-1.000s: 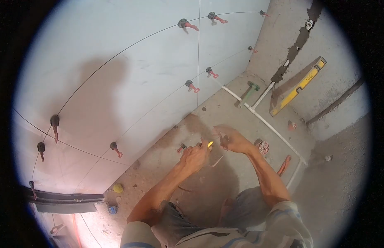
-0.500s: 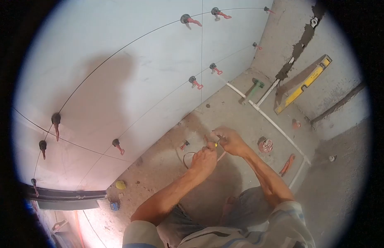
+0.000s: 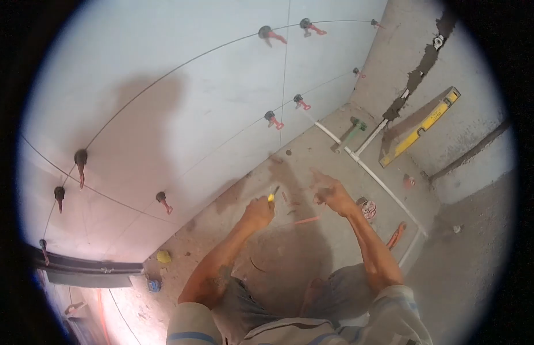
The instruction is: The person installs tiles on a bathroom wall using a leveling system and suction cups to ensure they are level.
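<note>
My left hand [image 3: 259, 213] is closed around a small yellow tool [image 3: 271, 198] with a thin dark end pointing up and away from me. Just to its right, my right hand [image 3: 331, 194] has its fingers stretched out and apart, with nothing seen in it. Between and below the hands are several short reddish strips [image 3: 307, 219], one of them longer and straight. A thin dark curved piece [image 3: 256, 265] shows nearer my knees, over the concrete floor.
Large pale wall panels [image 3: 221, 75] carry levelling clips with red handles [image 3: 274, 119] along their joints. White pipe [image 3: 387, 187] crosses the floor near a green hammer [image 3: 354, 131]. A yellow spirit level [image 3: 421, 129] leans at right. Red-handled pliers [image 3: 397, 234] and a wire-filled round box [image 3: 368, 208] lie nearby.
My hands have come apart: the left moved left with the yellow tool, the right opened and shifted right. The looped strip held between them is now in separate pieces below.
</note>
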`<state>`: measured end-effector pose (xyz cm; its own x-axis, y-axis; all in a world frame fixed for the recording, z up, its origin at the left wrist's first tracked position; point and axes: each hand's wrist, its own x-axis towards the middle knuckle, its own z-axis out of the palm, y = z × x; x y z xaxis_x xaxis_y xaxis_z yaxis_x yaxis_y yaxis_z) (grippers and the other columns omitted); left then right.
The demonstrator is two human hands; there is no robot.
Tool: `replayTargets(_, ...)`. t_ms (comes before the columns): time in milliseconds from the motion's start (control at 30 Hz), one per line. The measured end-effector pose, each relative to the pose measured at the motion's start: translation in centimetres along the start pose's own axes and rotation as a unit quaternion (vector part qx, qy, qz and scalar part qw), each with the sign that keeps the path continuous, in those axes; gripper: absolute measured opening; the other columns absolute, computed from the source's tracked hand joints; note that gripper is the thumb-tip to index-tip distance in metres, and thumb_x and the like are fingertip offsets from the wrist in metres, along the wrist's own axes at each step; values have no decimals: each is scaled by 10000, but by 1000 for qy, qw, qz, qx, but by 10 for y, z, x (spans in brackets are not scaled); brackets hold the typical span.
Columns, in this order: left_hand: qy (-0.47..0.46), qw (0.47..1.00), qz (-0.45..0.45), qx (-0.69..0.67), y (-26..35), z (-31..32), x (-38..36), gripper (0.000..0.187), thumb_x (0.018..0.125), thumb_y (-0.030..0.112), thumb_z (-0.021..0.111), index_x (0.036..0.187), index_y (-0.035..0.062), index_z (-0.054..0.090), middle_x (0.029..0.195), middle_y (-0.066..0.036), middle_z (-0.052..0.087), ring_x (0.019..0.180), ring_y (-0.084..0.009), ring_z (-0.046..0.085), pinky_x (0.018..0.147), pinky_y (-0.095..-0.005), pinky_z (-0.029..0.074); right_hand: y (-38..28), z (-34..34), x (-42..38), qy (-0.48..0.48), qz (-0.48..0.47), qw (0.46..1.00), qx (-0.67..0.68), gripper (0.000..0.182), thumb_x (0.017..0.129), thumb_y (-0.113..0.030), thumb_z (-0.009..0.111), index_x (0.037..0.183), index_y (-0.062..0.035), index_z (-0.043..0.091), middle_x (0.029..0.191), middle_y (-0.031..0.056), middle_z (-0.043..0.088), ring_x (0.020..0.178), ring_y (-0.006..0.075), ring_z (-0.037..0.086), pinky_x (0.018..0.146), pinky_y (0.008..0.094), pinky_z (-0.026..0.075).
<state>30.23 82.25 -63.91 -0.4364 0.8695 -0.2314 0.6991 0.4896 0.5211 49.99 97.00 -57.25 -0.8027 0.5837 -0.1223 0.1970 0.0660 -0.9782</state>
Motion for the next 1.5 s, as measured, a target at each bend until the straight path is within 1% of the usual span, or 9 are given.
replayTargets(67, 29, 999, -3, -44, 12, -17, -12, 239, 884, 210, 562, 913, -17, 631, 868, -200, 670, 819, -325, 667, 714, -431, 512, 5, 1, 1, 36, 51, 996, 71, 554, 887, -78, 574, 1410, -60, 393, 1076, 59, 573, 891, 100, 551, 634, 258, 468)
replayTargets(133, -11, 926, -7, -376, 40, -45, -22, 276, 861, 246, 669, 974, 0, 616, 762, -86, 662, 687, -207, 635, 609, -373, 482, 2, 4, 10, 67, 48, 988, 134, 577, 891, -95, 598, 1420, -62, 370, 1077, 55, 572, 881, 109, 547, 650, 252, 466)
replayTargets(367, -57, 954, 170, -240, 86, -44, -48, 422, 729, 267, 803, 998, -14, 639, 852, -68, 677, 743, -127, 611, 707, -264, 486, -3, 4, 19, 142, 31, 857, 495, 467, 897, 20, 570, 1322, -84, 406, 1118, 95, 541, 909, 162, 546, 740, 233, 494)
replayTargets(567, 53, 946, 173, -269, 84, -44, -45, 259, 761, 202, 707, 891, -17, 662, 697, -186, 629, 666, -290, 632, 648, -364, 482, 1, 16, 23, 221, 104, 826, 507, 448, 894, 18, 569, 1246, -163, 358, 1047, 106, 592, 831, 200, 625, 642, 258, 546)
replayTargets(800, -36, 952, 117, -280, 48, -29, -23, 126, 791, 92, 618, 855, -5, 667, 656, -138, 618, 642, -220, 620, 639, -331, 476, -9, 31, 14, 159, 165, 843, 487, 396, 911, -21, 556, 1244, -117, 364, 1075, 106, 550, 981, 214, 580, 736, 283, 522)
replayTargets(967, -10, 906, 143, -398, 51, -36, -22, 101, 819, 56, 569, 837, -10, 644, 659, -25, 592, 585, -122, 550, 522, -282, 443, -19, 32, 11, 84, 46, 917, 388, 218, 911, -98, 605, 1123, -59, 574, 1044, 50, 612, 980, 181, 612, 799, 290, 510)
replayTargets(1167, -77, 861, 26, -503, 50, -54, -19, 147, 875, 118, 529, 980, 16, 545, 693, -52, 583, 565, -144, 540, 520, -305, 449, -38, 18, 2, 27, -18, 965, 258, 384, 921, -56, 575, 1294, -18, 493, 1026, 69, 620, 1068, 167, 572, 845, 286, 487)
replayTargets(1367, 86, 964, 210, -135, 65, -83, -39, 175, 944, 203, 484, 1019, 45, 495, 778, -177, 602, 610, -344, 599, 549, -397, 480, -44, 18, 1, 46, -1, 978, 206, 418, 868, 1, 532, 1286, -9, 510, 1110, 87, 562, 898, 174, 624, 778, 295, 489)
replayTargets(1500, 147, 950, 273, -14, 74, -89, -48, 201, 949, 243, 494, 988, 46, 499, 811, -181, 617, 679, -392, 612, 583, -459, 489, -29, 16, 3, 49, -47, 989, 134, 393, 862, 14, 480, 1249, -15, 544, 1185, 78, 557, 755, 145, 621, 658, 268, 486)
